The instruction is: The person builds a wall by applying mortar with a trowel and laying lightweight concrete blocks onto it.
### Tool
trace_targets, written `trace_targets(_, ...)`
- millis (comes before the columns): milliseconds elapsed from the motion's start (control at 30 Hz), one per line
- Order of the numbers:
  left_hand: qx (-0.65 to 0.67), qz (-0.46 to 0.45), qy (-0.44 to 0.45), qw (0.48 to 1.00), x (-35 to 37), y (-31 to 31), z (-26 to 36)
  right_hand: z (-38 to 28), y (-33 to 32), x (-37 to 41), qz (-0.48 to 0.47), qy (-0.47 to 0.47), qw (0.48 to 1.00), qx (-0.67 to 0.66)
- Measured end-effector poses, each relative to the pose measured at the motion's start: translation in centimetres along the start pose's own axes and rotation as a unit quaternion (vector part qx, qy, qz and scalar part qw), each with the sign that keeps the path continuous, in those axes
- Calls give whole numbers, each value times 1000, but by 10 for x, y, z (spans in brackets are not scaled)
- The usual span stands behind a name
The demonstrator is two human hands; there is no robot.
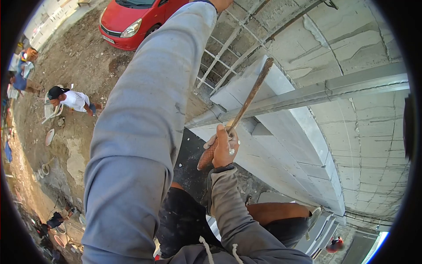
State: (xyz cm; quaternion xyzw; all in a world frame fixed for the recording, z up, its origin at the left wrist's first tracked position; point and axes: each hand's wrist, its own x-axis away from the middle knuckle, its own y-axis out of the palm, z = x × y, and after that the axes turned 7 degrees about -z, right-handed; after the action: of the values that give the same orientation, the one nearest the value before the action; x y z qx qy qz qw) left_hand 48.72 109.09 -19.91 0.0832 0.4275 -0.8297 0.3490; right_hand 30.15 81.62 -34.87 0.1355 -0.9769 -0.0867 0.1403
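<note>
My right hand (pixel 226 148), flecked with white, is closed around a long brown bar-like tool (pixel 252 93). The bar slants up and to the right, and a reddish cross-hatched end (pixel 205 159) shows below my fingers. I cannot make out the tool's exact kind. Its upper part passes in front of a grey metal beam (pixel 303 102) and pale blocks (pixel 290 132). My left arm stretches far up across the view. Only a bit of my left hand (pixel 221 4) shows at the top edge, near a metal grid (pixel 228 55), with its fingers out of sight.
A grey block wall (pixel 351 145) with mortar lines rises on the right. Down on the dirt ground to the left are a red car (pixel 132 24), a person in a white shirt (pixel 72 100) and other people farther off. My bent legs are below me.
</note>
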Motion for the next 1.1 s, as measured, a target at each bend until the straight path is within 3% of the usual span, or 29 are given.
trace_targets(133,-28,26,7,999,1,1,0,12,0,-18,9,-33,999,7)
trace_targets(267,-24,29,53,998,-4,7,-8,-2,-4,-43,17,43,999,-29)
trace_targets(333,-1,81,90,993,-2,8,-8,12,-9,-54,26,37,999,-5)
trace_targets(533,19,98,113,989,-10,17,-16,39,-8,-69,66,6,997,41)
trace_targets(600,-97,60,64,991,-13,18,-20,44,-9,-73,60,-7,998,33)
trace_targets(733,-74,94,88,989,-15,22,-24,29,-7,-67,100,-16,993,68)
trace_targets(833,-102,18,65,992,-14,15,-20,25,-4,-74,91,-16,992,85)
trace_targets(1000,-89,68,70,991,-16,22,-24,31,-6,-83,74,-1,991,115)
trace_targets(1100,-76,89,70,991,-15,24,-26,11,0,-66,93,-78,987,104)
